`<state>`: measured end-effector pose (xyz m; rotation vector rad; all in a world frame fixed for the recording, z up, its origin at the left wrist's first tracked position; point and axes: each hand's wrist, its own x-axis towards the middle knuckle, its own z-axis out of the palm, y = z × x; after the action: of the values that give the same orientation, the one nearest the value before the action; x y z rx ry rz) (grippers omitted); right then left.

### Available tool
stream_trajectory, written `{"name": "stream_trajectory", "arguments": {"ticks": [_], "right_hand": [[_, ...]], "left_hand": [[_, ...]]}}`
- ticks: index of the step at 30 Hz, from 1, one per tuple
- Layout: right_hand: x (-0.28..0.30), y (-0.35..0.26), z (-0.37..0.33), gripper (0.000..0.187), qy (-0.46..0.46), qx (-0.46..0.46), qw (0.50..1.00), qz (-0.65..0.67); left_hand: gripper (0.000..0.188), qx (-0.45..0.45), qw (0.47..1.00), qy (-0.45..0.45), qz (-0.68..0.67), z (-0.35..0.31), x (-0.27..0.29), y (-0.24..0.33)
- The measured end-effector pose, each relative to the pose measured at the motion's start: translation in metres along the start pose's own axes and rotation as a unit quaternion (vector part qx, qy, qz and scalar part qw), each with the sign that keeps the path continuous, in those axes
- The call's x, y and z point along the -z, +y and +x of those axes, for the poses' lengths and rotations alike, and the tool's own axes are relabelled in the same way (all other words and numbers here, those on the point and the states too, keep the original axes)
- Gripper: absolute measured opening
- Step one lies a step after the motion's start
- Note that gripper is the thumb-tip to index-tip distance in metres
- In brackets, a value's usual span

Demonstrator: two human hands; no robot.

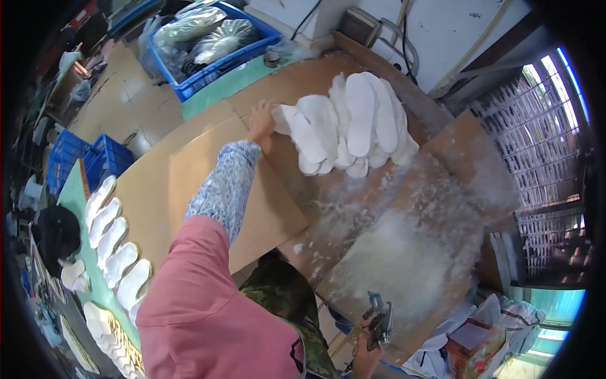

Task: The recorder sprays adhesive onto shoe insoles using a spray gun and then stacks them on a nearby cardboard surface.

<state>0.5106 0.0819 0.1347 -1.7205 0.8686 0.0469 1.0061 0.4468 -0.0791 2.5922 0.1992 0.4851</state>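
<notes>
Toward the back of the cardboard-covered table lies an overlapping pile of white shoe insoles. My left hand, its arm stretched forward, grips the end of a white insole at the pile's left side; part of the fingers is hidden. Low in the view, near the table's front edge, my right hand is wrapped round a metal spray gun. The gun's nozzle end points up and away from me. A pale, fluffy patch of residue coats the cardboard beyond the gun.
Pale insoles stand in a row on a green surface at left. A blue crate with plastic bags is at the back, beside a tape roll. Blue bins sit far left. A barred window flanks the table's right.
</notes>
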Motion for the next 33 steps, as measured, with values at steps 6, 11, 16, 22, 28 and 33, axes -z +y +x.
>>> {"name": "stream_trajectory", "arguments": {"ticks": [6, 11, 16, 22, 28, 33], "right_hand": [[-0.011, -0.009, 0.006, 0.027, 0.065, -0.091, 0.993, -0.031], [-0.007, 0.020, 0.013, 0.030, 0.084, -0.017, 0.996, 0.012], [0.010, 0.038, 0.003, 0.031, 0.082, -0.069, 0.994, -0.031], [0.038, 0.052, -0.022, 0.033, 0.152, 0.080, 0.983, 0.067], [0.062, 0.075, -0.053, 0.028, 0.227, 0.053, 0.961, 0.148], [0.068, 0.095, -0.061, 0.024, 0.238, -0.022, 0.964, 0.120]], "left_hand": [[0.038, 0.069, 0.964, -0.244, 0.074, 0.072, -0.031, -0.033], [0.045, -0.124, 0.903, -0.380, -0.156, 0.070, 0.063, 0.019], [0.028, -0.202, 0.776, -0.533, -0.271, -0.022, 0.162, 0.189], [0.025, -0.203, 0.664, -0.579, -0.427, -0.143, 0.174, 0.342], [0.030, -0.151, 0.593, -0.605, -0.509, -0.237, 0.128, 0.384], [0.036, -0.078, 0.657, -0.639, -0.394, -0.320, 0.044, 0.326]]}}
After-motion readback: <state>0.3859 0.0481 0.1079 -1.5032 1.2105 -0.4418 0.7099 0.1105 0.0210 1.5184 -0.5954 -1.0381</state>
